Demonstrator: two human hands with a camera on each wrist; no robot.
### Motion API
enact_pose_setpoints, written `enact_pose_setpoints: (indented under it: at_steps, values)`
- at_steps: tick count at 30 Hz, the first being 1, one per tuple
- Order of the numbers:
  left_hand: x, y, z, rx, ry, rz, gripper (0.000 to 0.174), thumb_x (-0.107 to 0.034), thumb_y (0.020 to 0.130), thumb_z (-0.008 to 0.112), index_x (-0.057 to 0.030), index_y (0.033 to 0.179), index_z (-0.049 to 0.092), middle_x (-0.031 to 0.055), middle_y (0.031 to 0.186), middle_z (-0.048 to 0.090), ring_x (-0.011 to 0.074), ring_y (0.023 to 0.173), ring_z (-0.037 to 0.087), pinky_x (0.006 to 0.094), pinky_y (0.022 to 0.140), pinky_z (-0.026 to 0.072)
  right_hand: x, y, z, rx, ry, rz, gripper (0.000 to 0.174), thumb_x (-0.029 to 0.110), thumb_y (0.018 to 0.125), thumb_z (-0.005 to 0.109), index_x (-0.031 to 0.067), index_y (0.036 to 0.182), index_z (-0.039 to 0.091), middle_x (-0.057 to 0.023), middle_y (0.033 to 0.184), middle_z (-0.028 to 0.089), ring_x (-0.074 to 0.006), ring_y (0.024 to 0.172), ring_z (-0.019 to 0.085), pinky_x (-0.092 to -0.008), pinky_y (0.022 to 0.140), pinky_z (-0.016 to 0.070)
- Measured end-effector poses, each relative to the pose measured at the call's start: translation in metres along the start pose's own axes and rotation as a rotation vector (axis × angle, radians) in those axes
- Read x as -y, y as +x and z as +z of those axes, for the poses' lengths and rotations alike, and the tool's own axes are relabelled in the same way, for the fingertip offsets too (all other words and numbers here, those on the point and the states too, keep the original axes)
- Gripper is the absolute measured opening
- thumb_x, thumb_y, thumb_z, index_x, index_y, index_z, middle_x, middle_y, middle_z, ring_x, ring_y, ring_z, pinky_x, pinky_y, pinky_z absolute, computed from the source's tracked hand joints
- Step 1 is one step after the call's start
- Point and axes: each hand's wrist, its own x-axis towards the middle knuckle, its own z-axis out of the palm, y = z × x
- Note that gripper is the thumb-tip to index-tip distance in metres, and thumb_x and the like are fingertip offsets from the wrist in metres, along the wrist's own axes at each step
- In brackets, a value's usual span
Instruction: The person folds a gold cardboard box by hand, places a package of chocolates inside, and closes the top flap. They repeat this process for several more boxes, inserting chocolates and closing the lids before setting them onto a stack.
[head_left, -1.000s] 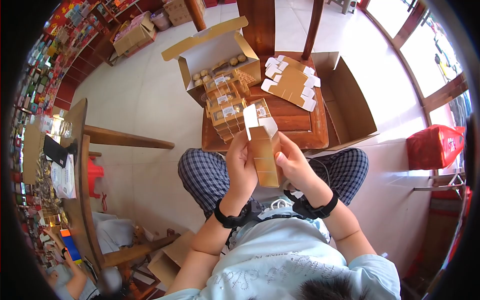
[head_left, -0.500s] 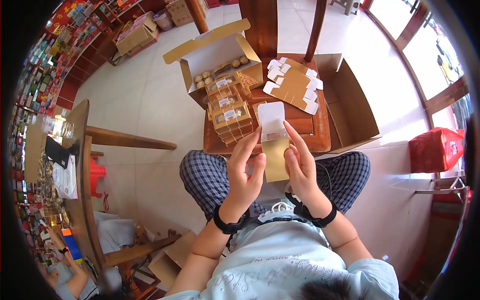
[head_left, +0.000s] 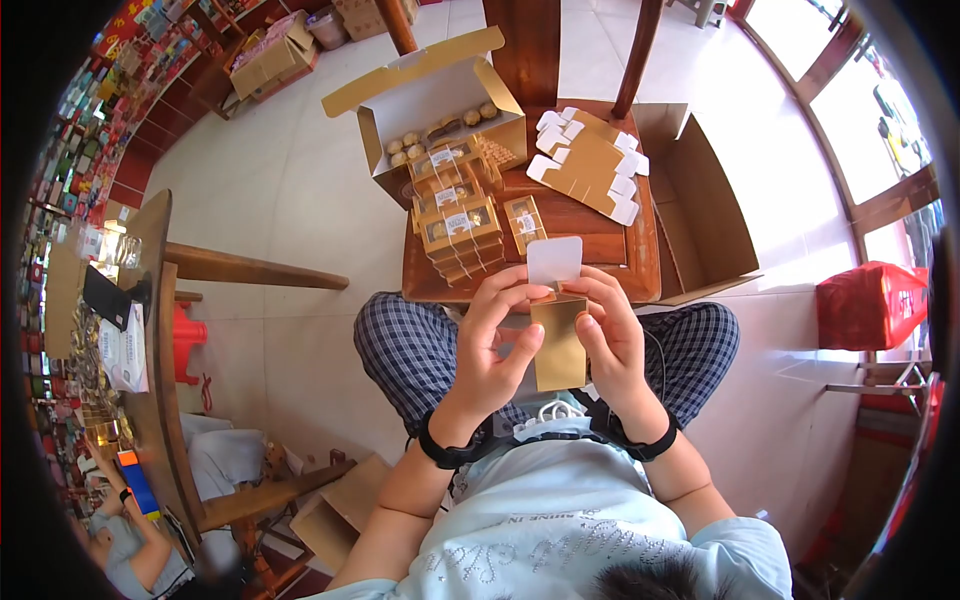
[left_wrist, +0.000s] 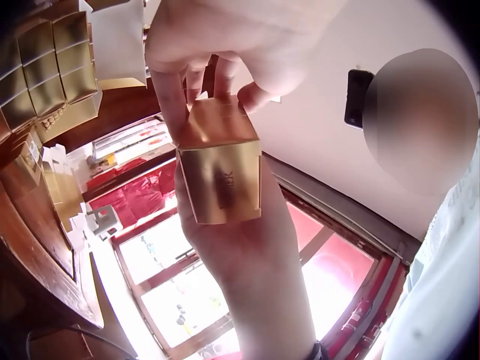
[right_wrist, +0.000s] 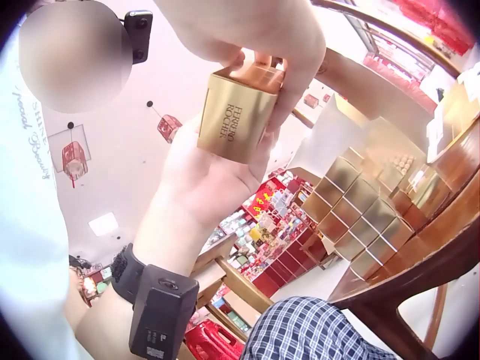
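Both hands hold a small gold box (head_left: 560, 350) above the lap, its white end flap (head_left: 555, 260) standing up at the far end. The left hand (head_left: 499, 340) grips its left side, fingertips at the flap's base. On the opposite side the right hand (head_left: 612, 335) pinches it, thumb on the gold face. Printed lettering shows on the box (right_wrist: 238, 120) in the right wrist view. Beyond the hands, banded stacks of windowed gold boxes (head_left: 462, 228) and one single windowed box (head_left: 525, 222) lie on the wooden chair seat (head_left: 590, 245).
Flat gold-and-white cartons (head_left: 590, 165) lie at the seat's right. A large open gold box (head_left: 440, 95) with round wrapped pieces stands at its back left. An open cardboard carton (head_left: 705, 215) is right of the chair, a wooden table (head_left: 160, 350) at the left, a red bag (head_left: 872, 305) far right.
The gold box has turned so its flat gold face shows, and has come slightly nearer the body. Fingers of both hands have moved in to the base of the flap.
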Motion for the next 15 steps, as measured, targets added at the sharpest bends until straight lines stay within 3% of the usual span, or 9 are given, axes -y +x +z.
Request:
enact_pose_setpoints:
  at_steps: [5,7,11,13,15]
  values:
    - [-0.004,-0.002,0.002,-0.001,-0.046,-0.065,0.031,-0.006,0.086,0.056,0.0031,0.115,0.052,0.0108,0.118,0.045,0.0179,0.107,0.052,0.0240,0.077,0.0535,0.003,0.000,0.000,0.014,0.096,0.049,0.033,-0.005,0.087,0.047,-0.0009,0.120,0.048,-0.0119,0.127,0.043,-0.0155,0.101,0.054,-0.0255,0.081,0.0468]
    - [0.000,-0.004,0.007,-0.045,-0.140,-0.062,0.032,-0.006,0.086,0.057,0.0031,0.116,0.051,0.0105,0.118,0.046,0.0174,0.106,0.052,0.0237,0.076,0.0534,0.012,0.000,0.005,-0.061,0.288,0.095,0.032,-0.006,0.087,0.047,-0.0006,0.119,0.047,-0.0130,0.126,0.044,-0.0151,0.101,0.054,-0.0258,0.083,0.0461]
    - [-0.008,-0.003,0.007,-0.072,-0.185,-0.158,0.031,-0.008,0.086,0.058,0.0018,0.115,0.052,0.0100,0.117,0.047,0.0165,0.104,0.053,0.0230,0.076,0.0535,0.013,0.001,-0.003,-0.036,0.222,0.139,0.032,-0.006,0.087,0.047,-0.0002,0.119,0.045,-0.0132,0.125,0.044,-0.0149,0.101,0.055,-0.0268,0.084,0.0458]
    - [-0.004,-0.003,0.002,-0.033,-0.101,-0.102,0.031,-0.008,0.086,0.058,0.0009,0.115,0.052,0.0099,0.117,0.048,0.0164,0.102,0.054,0.0231,0.075,0.0539,0.006,0.004,-0.009,0.095,0.013,0.014,0.033,-0.007,0.087,0.046,0.0000,0.119,0.043,-0.0121,0.124,0.045,-0.0153,0.100,0.055,-0.0269,0.084,0.0459]
    - [-0.003,-0.002,0.000,0.006,-0.016,-0.046,0.031,-0.008,0.086,0.059,-0.0001,0.116,0.053,0.0097,0.117,0.048,0.0164,0.101,0.055,0.0232,0.073,0.0544,0.007,0.003,-0.009,0.084,0.060,0.044,0.030,-0.002,0.089,0.048,-0.0006,0.118,0.044,-0.0116,0.122,0.047,-0.0158,0.100,0.055,-0.0271,0.083,0.0458]
